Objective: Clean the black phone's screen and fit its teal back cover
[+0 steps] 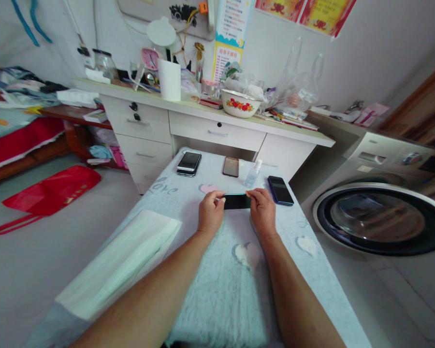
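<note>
A dark phone (237, 201) is held sideways above the cloth-covered table. My left hand (210, 211) grips its left end, and my right hand (263, 210) grips its right end, with fingers closed at both edges. Beyond it lie a brown phone case (231, 166) and a clear spray bottle (253, 174), which stands upright. To the right of my right hand lies another dark phone (280, 190). At the table's far left corner is a stack of phones (189, 163).
A pale folded cloth (121, 263) lies on the left of the table (224, 295). Behind stands a white desk (217, 134) with a flowered bowl (240, 103). A washing machine (377, 193) is at the right, and a red bag (54, 193) on the floor at left.
</note>
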